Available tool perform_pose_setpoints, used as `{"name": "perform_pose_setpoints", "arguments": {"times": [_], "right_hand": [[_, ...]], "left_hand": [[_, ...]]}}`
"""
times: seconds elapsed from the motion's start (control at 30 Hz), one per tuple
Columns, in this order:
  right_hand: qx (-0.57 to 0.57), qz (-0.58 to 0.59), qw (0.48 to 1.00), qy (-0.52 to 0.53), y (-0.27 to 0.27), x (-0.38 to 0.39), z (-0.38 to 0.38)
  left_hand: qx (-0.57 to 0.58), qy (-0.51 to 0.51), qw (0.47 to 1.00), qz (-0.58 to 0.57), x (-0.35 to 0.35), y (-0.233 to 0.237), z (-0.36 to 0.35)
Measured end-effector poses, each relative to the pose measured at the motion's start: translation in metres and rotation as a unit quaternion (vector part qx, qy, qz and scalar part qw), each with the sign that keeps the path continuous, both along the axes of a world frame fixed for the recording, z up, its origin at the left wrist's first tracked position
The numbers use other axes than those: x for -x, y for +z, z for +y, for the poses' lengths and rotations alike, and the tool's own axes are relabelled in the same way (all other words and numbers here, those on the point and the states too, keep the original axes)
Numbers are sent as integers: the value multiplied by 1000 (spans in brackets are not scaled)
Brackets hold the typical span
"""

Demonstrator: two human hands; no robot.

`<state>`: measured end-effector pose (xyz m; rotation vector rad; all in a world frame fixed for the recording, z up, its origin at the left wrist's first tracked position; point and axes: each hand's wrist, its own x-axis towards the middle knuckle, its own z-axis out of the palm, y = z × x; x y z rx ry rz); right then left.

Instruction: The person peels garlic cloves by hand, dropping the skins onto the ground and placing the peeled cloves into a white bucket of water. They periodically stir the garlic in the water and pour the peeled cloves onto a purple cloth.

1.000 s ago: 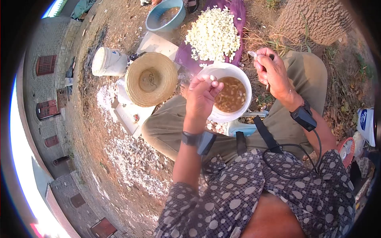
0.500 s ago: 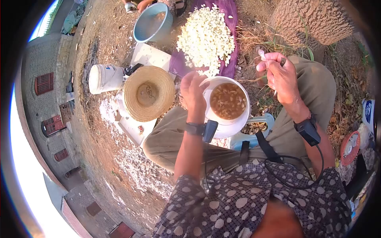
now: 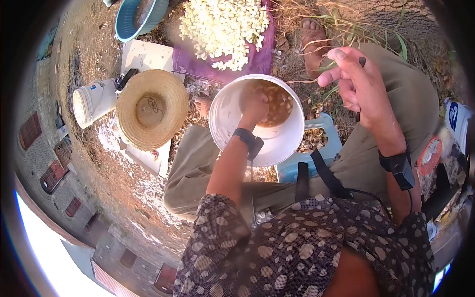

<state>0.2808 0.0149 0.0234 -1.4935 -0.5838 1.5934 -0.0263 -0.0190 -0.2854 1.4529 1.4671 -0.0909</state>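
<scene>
My left hand [image 3: 255,105] reaches down inside a white bucket [image 3: 227,133], its fingers curled at the surface of brown water [image 3: 277,116]. Pale garlic cloves [image 3: 283,105] float there; what the fingers hold, if anything, is hidden. Raised to the right of the bucket, my right hand [image 3: 363,89] keeps a thin dark-handled tool [image 3: 362,62] against its palm with the lower fingers. Its thumb and forefinger are apart with nothing seen between them. The tool's blade or tip cannot be made out. Peeled garlic cloves [image 3: 225,29] lie heaped on a purple cloth [image 3: 198,68] beyond the bucket.
A straw hat [image 3: 131,106] and a white pail [image 3: 94,103] are at the left. A blue basin [image 3: 129,22] stands farther off. Beneath the bucket shows a light-blue plastic stool [image 3: 327,141]. A tree trunk [image 3: 396,17] rises at the upper right.
My left hand has gone down from above the bucket's rim into the water. The pale clove piece at my right fingertips is gone from them. The view has shifted, and the bucket appears tilted.
</scene>
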Motion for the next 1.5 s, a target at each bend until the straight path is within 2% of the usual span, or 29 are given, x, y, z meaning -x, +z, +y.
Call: {"name": "perform_pose_setpoints", "arguments": {"times": [0.03,0.13,0.17,0.23,0.27,0.37,0.47,0.5,0.53,0.57,0.63,0.77,0.9,1.0,1.03,1.07,1.13,1.17,1.27,1.4,1.5], "right_hand": [[15,1,1000,8,1,3,0],[57,1,998,21,4,3,2],[67,-5,997,21,5,2,2],[86,-9,996,4,4,4,2],[89,-18,996,1,4,6,3],[91,-35,995,0,3,8,5],[84,-28,996,19,4,11,5],[85,-26,996,29,5,12,5],[85,-22,995,39,6,12,4],[68,-20,997,38,7,11,2],[30,-6,999,40,8,12,-1],[-46,-17,995,86,8,15,-11],[-102,-14,985,140,10,23,-18],[-228,-96,948,198,-11,39,-26],[-198,-102,950,217,-7,48,-35],[-231,-136,932,244,-9,57,-43],[-296,-207,885,294,-7,71,-57],[-289,-216,867,344,-1,74,-61],[-398,-206,817,363,-10,85,-72],[-406,-225,786,408,0,85,-69],[-392,-202,787,432,5,86,-67]], "left_hand": [[-53,-27,998,5,-5,-11,-6],[-68,-34,996,50,-16,-38,-20],[-113,-66,983,130,-23,-44,-25],[-97,-220,959,151,-24,-55,-28],[-106,-260,948,150,-23,-66,-37],[-106,-298,943,105,-31,-106,-71],[83,-195,977,10,-52,-58,-63],[223,-67,971,-44,-53,-36,-50],[353,64,928,-96,-49,-22,-41],[386,108,901,-163,-41,-16,-39],[405,146,876,-219,-32,22,-22],[354,160,866,-316,-10,82,4],[249,199,863,-392,4,152,7],[163,262,856,-416,6,203,-12],[136,289,843,-432,4,222,-20],[109,317,828,-449,3,237,-28],[77,347,805,-475,2,252,-42],[65,350,798,-486,2,258,-47],[54,345,780,-520,-4,276,-60],[42,326,776,-539,-3,284,-72],[51,319,761,-563,0,284,-78]]}}
